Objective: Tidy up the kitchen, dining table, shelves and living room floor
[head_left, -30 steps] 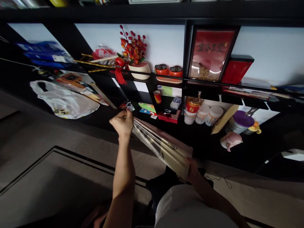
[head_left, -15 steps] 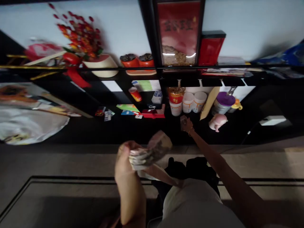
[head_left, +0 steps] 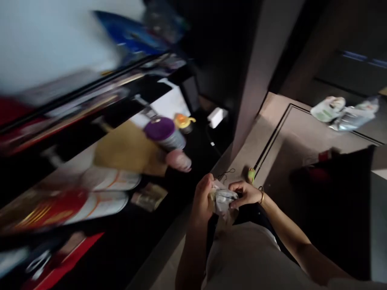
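In front of my body, my left hand [head_left: 204,197] is closed around a crumpled wad of paper [head_left: 223,200], pale and greyish, that looks like folded banknotes. My right hand [head_left: 246,194], with a bracelet on the wrist, has its thumb and fingers closed on the wad's right edge. A pale, limp piece hangs below the wad; I cannot make out what it is. On the black cabinet top to the left lies a small greenish-brown piece [head_left: 149,196], apparently a note, blurred.
On the cabinet are white tubs [head_left: 111,177], a brown envelope [head_left: 127,149], a purple-lidded can [head_left: 160,129], a pink object [head_left: 178,160] and a white adapter [head_left: 217,117]. Plastic bags [head_left: 353,114] lie on the floor to the right. A dark piece of furniture [head_left: 338,209] stands nearby.
The view has swung right, along the cabinet to its end. My right hand has left the small piece on the cabinet top and come to the wad in my left hand.
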